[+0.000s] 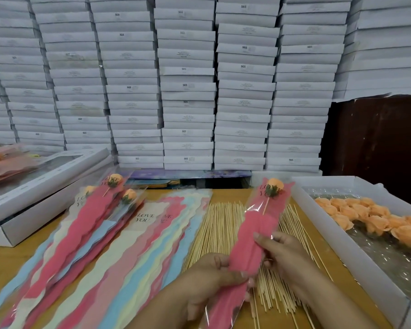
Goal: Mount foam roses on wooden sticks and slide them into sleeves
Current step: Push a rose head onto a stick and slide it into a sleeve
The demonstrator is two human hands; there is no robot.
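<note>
Both your hands grip the pink sleeve (252, 243): left hand (214, 274) low, right hand (282, 252) midway. Its long axis runs toward one o'clock, the rose (274, 186) seated at the far end above the sticks (223, 233).

Sticks (226, 236) lie mid-table (226, 194), with loose sleeves (128, 252) to their left and a tray (323, 217) of roses (370, 219) to their right. Filled sleeves (105, 205) rest on the loose ones' far end. Flat boxes (45, 184) sit far left; stacked boxes (188, 86) stand behind.
</note>
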